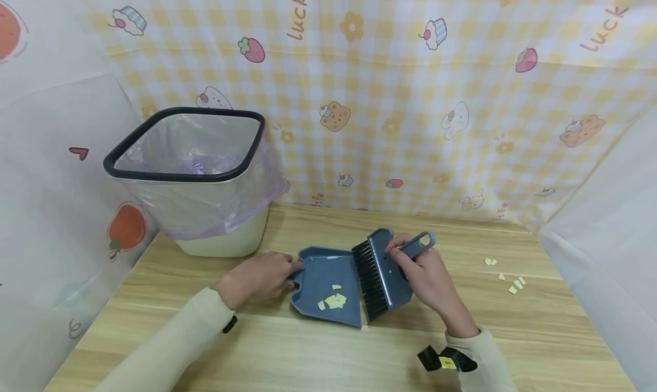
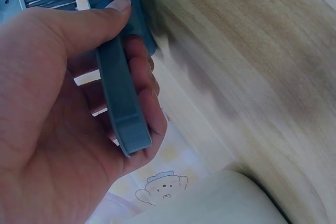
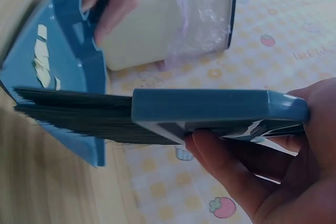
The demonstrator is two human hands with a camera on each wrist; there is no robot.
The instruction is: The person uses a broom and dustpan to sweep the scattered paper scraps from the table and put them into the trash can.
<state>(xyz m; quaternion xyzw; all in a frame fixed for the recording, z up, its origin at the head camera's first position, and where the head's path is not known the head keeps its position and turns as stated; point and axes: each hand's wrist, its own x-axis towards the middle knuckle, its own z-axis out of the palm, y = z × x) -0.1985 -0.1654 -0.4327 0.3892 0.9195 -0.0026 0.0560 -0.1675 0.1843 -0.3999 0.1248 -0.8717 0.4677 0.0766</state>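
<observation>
A blue dustpan lies on the wooden table, with several pale paper scraps gathered on its near part. My left hand grips the dustpan's handle, fingers curled beneath and thumb along the top. My right hand holds a blue hand brush by its handle. The brush's black bristles stand at the dustpan's open right edge, overlapping it in the right wrist view. One small scrap lies by the pan's front corner.
A cream bin with a black rim and a purple-tinted liner stands at the back left of the table. Several more paper scraps lie on the right side of the table. A yellow checked cloth hangs behind.
</observation>
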